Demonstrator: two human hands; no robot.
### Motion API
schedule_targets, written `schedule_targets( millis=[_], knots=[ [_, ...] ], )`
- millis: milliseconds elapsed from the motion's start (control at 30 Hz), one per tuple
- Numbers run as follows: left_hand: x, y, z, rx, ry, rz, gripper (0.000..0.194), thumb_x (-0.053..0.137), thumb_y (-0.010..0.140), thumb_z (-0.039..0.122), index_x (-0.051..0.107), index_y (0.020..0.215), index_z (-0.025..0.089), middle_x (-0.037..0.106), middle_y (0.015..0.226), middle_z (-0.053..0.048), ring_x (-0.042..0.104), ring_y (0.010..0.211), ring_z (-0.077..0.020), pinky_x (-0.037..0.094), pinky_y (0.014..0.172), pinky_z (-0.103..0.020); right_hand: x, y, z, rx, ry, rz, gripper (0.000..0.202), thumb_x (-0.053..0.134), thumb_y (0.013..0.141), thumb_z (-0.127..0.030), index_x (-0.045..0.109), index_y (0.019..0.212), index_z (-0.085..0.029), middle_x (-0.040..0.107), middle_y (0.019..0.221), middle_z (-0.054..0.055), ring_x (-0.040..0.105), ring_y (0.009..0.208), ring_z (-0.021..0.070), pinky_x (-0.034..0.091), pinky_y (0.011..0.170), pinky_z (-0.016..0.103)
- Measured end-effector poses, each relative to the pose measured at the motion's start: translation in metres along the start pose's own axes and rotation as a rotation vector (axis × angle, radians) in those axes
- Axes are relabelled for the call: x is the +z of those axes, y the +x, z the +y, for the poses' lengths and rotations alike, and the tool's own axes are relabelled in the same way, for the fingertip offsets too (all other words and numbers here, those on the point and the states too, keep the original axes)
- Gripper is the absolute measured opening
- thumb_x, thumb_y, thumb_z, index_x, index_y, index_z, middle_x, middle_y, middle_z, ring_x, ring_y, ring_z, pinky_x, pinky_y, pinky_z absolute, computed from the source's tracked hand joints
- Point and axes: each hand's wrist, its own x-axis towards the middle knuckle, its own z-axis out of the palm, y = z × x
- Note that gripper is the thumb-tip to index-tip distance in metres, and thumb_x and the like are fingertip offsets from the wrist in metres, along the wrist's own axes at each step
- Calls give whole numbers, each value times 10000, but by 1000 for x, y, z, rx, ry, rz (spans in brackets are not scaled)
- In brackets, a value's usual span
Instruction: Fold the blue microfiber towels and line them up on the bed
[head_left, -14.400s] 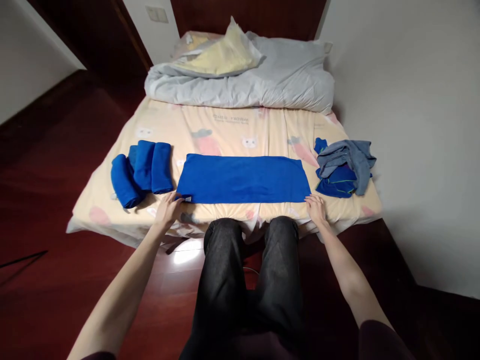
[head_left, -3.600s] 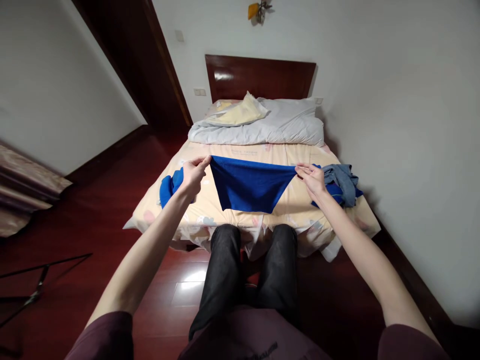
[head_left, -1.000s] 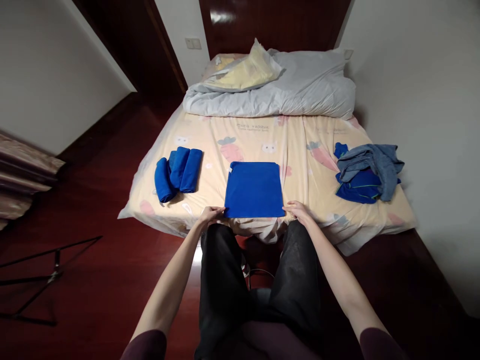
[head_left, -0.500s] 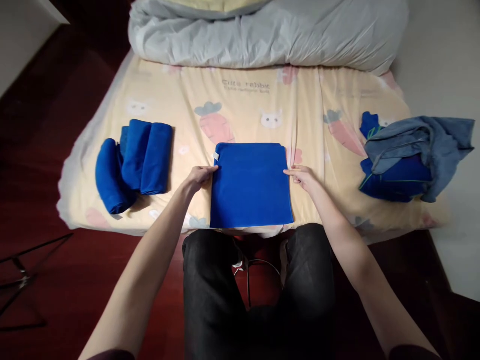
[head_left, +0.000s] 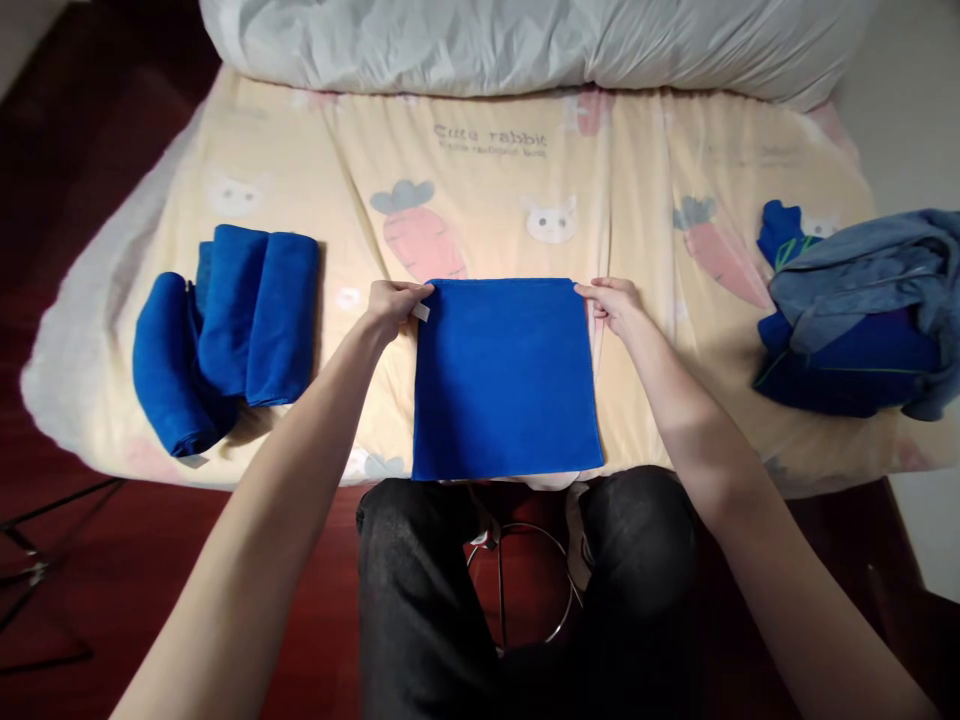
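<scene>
A blue towel [head_left: 506, 385], folded into a near square, lies in front of me at the bed's near edge. My left hand [head_left: 395, 306] pinches its far left corner, where a small white tag [head_left: 421, 312] sticks out. At the far right corner, my right hand [head_left: 611, 302] grips the edge between thumb and fingers. Several rolled or folded blue towels [head_left: 281, 320] rest together to the left. Off to the right is a loose heap with a grey-blue cloth [head_left: 840, 275] lying over darker blue fabric [head_left: 847, 375].
The bed [head_left: 480, 225] has a yellow sheet printed with carrots and rabbit faces. A rolled grey-white quilt [head_left: 525, 45] runs along its far side. Black thin legs of a stand [head_left: 45, 570] are on the floor at left. A wall [head_left: 911, 130] borders the right side.
Both hands have slid up the towel's sides from mid-edge to its far corners. The camera view has moved closer to the bed.
</scene>
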Motion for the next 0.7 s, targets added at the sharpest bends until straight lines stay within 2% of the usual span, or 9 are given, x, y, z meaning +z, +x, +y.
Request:
schedule_targets(
  millis=[200, 400, 533, 633, 700],
  knots=[
    [-1, 8, 0, 47, -33, 42, 140, 783, 699, 209, 685, 753, 125, 598, 603, -35, 545, 534, -132, 404, 441, -218, 3, 4, -3, -25, -19, 33, 444, 938, 698, -87, 548, 887, -185, 496, 616, -87, 364, 456, 26, 190, 372, 147],
    [-2, 29, -3, 120, -29, 121, 168, 761, 709, 252, 684, 785, 123, 631, 681, -38, 571, 606, -134, 498, 556, -243, 10, 15, -11, -84, -39, 88, 419, 923, 717, -128, 551, 902, -187, 508, 647, -75, 409, 483, 40, 243, 394, 146],
    [0, 37, -8, 203, 145, 121, 185, 742, 707, 250, 701, 834, 122, 662, 743, -55, 634, 716, -174, 565, 685, -289, 17, 22, -10, -155, -200, 121, 366, 897, 732, -137, 571, 894, -177, 576, 705, -35, 507, 551, 78, 402, 465, 184],
    [1, 37, -8, 298, 282, 61, 207, 749, 712, 233, 722, 879, 113, 677, 790, -63, 654, 799, -191, 581, 785, -312, 18, 30, -6, -258, -401, 99, 322, 888, 729, -158, 615, 899, -170, 643, 816, 11, 616, 705, 133, 551, 630, 264],
    [1, 37, -5, 328, 349, 17, 225, 766, 716, 229, 726, 903, 111, 681, 816, -65, 655, 833, -196, 578, 828, -326, 18, 36, -4, -312, -535, 64, 330, 901, 717, -195, 643, 922, -174, 660, 892, 28, 654, 830, 174, 597, 769, 337]
  ],
)
